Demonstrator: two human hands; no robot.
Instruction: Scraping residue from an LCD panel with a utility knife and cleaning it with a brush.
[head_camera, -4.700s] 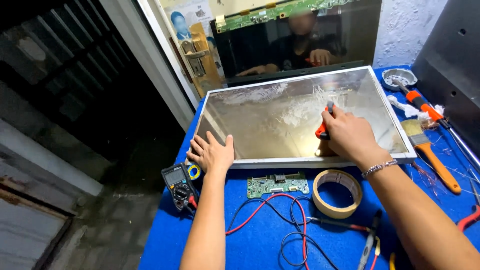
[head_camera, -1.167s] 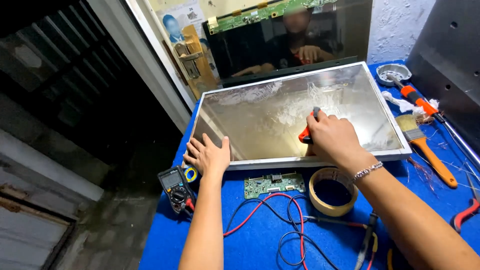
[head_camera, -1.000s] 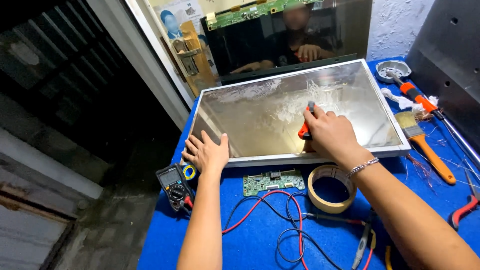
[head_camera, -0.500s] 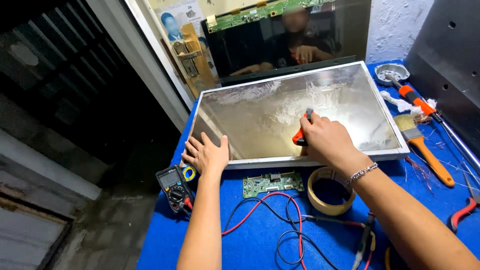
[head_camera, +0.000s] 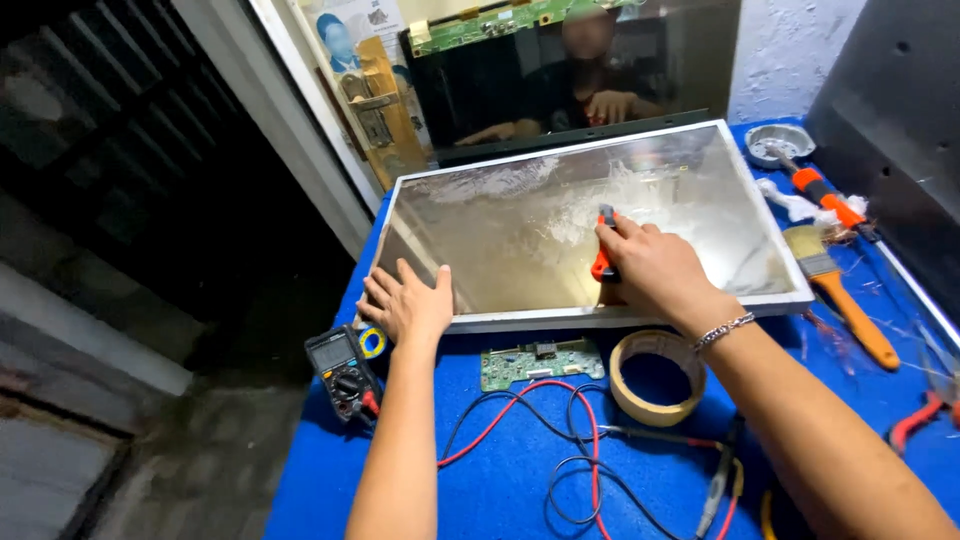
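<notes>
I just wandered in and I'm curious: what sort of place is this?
Most likely a small electronics repair bench. A bare display panel lies on a blue table, beside a multimeter with red and black leads and a loose green circuit board.

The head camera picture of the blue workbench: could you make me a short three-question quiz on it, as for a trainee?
1. True or false: the left hand lies flat on the near left corner of the framed panel.
2. What does the right hand grip against the panel? A) the paintbrush B) a small red-handled tool C) the pliers
3. Which thing lies on the blue table just left of the roll of tape?

Key
1. True.
2. B; the paintbrush and pliers lie untouched to the right.
3. The green circuit board, beside the red and black leads and right of the multimeter.
</notes>
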